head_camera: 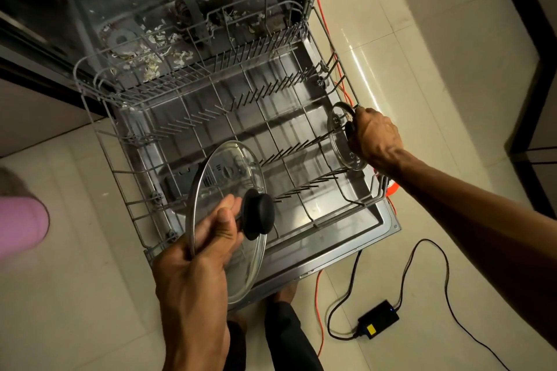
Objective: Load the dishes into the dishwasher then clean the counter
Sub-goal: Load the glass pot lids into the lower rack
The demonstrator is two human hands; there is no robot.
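Observation:
The grey wire lower rack [126,99] is pulled out over the open dishwasher door [337,253]. My left hand [199,259] grips the rim of a large glass lid [238,172] with a black knob, tilted above the rack's near left corner. My right hand [375,137] is closed on the black knob of a smaller glass lid [339,141], which stands upright among the tines at the rack's right side. Apart from that lid, the rack holds no dishes.
White debris [153,66] lies on the dishwasher tub floor behind the rack. An orange cable [319,310] and a black power adapter [378,322] with its black cord lie on the tiled floor to the right. A pink object [21,220] is at the left edge. My feet are below the door.

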